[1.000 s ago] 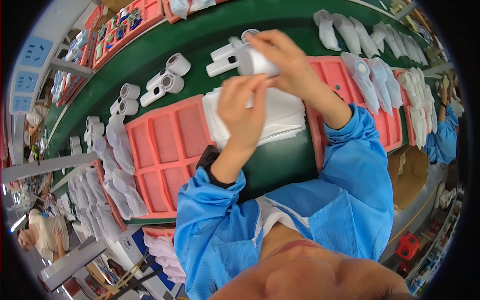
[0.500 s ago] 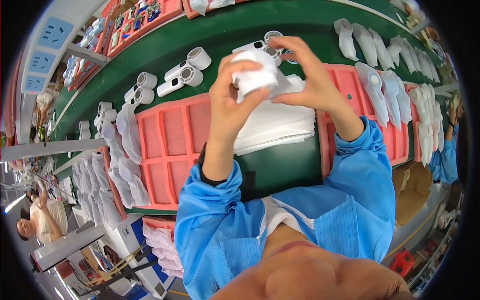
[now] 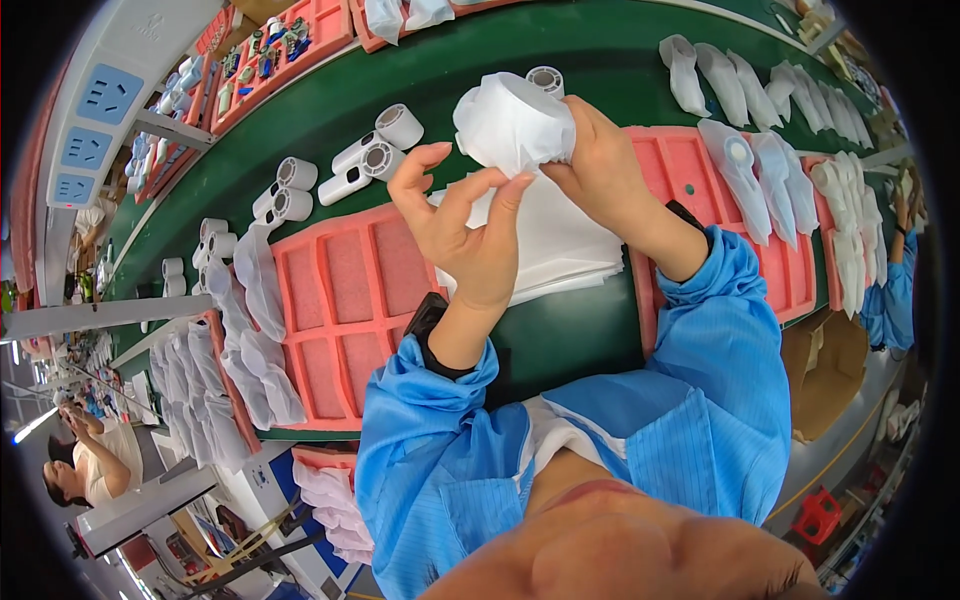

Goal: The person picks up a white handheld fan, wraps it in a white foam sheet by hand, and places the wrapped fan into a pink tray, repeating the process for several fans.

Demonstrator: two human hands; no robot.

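White pouch (image 3: pixel 515 122), upper centre of the frame: the left hand (image 3: pixel 465 245) pinches its lower edge, thumb to forefinger, the right hand (image 3: pixel 608 175) clasps its side, and light, even tension should limit creasing!

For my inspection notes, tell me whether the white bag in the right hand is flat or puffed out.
Puffed out: the white bag in the right hand bulges roundly, unlike the flat white sheets below.
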